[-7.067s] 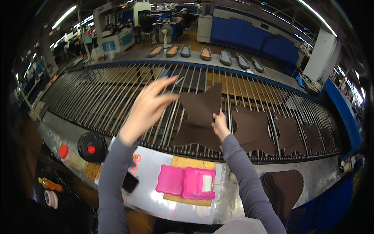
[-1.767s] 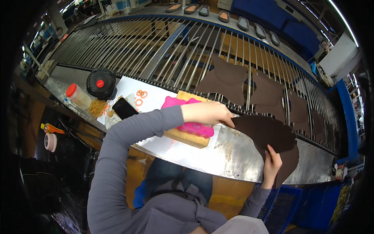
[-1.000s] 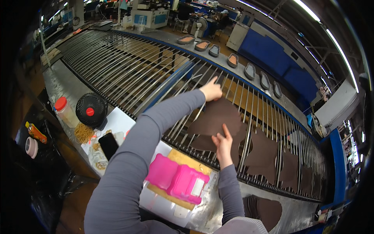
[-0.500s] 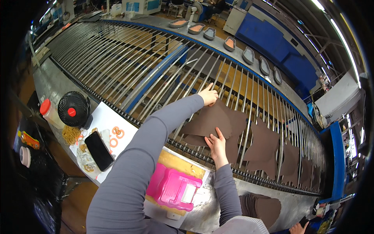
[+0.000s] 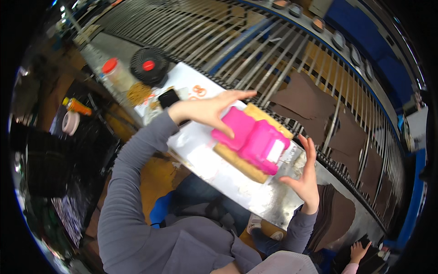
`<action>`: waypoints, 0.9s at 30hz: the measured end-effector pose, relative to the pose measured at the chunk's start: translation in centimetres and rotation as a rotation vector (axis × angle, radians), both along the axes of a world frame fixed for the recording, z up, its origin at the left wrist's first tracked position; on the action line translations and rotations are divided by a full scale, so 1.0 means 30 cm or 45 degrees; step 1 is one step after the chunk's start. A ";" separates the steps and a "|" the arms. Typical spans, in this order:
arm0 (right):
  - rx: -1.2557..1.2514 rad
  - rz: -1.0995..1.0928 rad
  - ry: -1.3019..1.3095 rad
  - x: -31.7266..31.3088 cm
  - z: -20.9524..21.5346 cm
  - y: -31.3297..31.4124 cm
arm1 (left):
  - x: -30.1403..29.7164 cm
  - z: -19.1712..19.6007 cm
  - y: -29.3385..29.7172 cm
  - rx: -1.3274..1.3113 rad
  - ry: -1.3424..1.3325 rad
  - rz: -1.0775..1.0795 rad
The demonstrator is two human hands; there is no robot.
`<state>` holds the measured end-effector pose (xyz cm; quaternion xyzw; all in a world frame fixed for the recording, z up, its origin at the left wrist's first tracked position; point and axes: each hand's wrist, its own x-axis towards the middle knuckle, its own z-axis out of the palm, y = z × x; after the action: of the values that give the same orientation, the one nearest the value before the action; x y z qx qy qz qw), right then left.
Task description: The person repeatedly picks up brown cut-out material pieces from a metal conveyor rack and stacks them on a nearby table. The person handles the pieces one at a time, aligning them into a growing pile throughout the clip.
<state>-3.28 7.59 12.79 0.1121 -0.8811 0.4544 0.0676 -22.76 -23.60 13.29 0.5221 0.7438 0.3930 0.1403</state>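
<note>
I'm at a shiny metal desk (image 5: 237, 182) that runs along a long conveyor of metal bars (image 5: 255, 41) in a big workshop with blue machines in the background. My left hand (image 5: 211, 109) reaches across the desk, fingers stretched out and loosely spread, thumb hanging down over the near edge of a bright pink plastic box (image 5: 253, 139). I can't tell for sure whether it touches the box or hovers just over it. The pink box lies on a flat tan board (image 5: 237, 162) in the middle of the desk, with a white panel on its right end. My right hand (image 5: 305, 176) is just to the right of the box, palm open, fingers spread and pointing up, holding nothing.

On the bars beyond the box lie several dark brown leather pieces (image 5: 301, 98), one after another toward the right. A stack of the same brown pieces (image 5: 337, 217) sits at the right end of the desk, past my right wrist. To my left stand a small black fan with a red centre (image 5: 147, 66), a jar with a red lid (image 5: 114, 73), a dark phone (image 5: 169, 98) and a few orange rings (image 5: 198, 90). Another person's hand (image 5: 359, 251) shows at the lower right edge.
</note>
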 end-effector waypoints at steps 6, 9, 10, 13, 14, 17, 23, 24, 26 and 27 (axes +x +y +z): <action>0.689 0.039 0.113 -0.113 0.011 -0.167 | 0.071 -0.097 0.046 -0.413 0.471 0.052; 0.710 0.053 0.058 -0.130 0.065 -0.199 | 0.080 -0.097 0.039 -0.286 0.631 0.069; 0.720 0.049 0.053 -0.125 0.075 -0.206 | 0.088 -0.077 0.021 -0.288 0.686 0.083; 0.677 0.004 0.008 -0.093 0.090 -0.215 | 0.117 -0.012 -0.061 -0.179 0.655 0.230; 0.707 0.007 0.083 -0.110 0.057 -0.203 | 0.118 -0.050 -0.121 0.033 0.861 0.423; 0.724 0.075 0.056 -0.146 0.040 -0.232 | 0.132 -0.114 -0.270 -0.352 0.630 0.673; 0.851 0.022 0.163 -0.153 0.082 -0.262 | 0.142 -0.277 -0.270 -0.469 0.601 0.681; 0.890 0.030 0.155 -0.158 0.090 -0.271 | 0.141 -0.297 -0.271 -0.485 0.593 0.673; 0.932 0.036 0.115 -0.163 0.105 -0.286 | 0.131 -0.332 -0.257 -0.505 0.576 0.663; 0.936 0.016 0.076 -0.162 0.106 -0.286 | 0.124 -0.331 -0.235 -0.534 0.455 0.631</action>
<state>-8.13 -0.98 15.97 0.1476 -0.9825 0.1044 0.0459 -19.04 -30.63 3.36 0.3464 0.9248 0.1569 0.0127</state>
